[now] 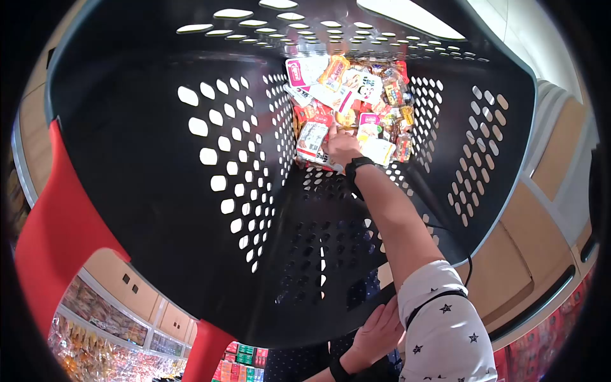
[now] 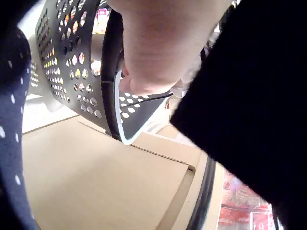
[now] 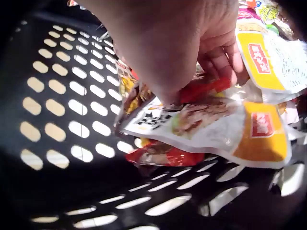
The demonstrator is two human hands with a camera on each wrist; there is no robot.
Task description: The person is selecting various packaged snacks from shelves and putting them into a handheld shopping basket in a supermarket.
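A black perforated shopping basket (image 1: 153, 210) is tilted with its mouth toward me, packaged snacks piled at its far end. My right hand (image 1: 344, 148) reaches deep inside. Its curled fingers and thumb pinch a snack packet (image 3: 204, 91) with a red part between them. Under that hand lies a white and orange snack bag (image 3: 211, 127), with a red packet (image 3: 168, 155) below it. At the near rim, my left hand (image 1: 375, 334) grips the basket edge beside the right sleeve; the left wrist view shows this hand (image 2: 158, 52) over the rim.
A red basket handle (image 1: 51, 223) hangs at the left. Beneath the basket is a tan cabinet top (image 2: 96, 172) with a dark edge strip (image 2: 204, 196). Shelves of packaged goods (image 1: 102, 344) stand at the lower left, with red packages (image 1: 554, 331) at the lower right.
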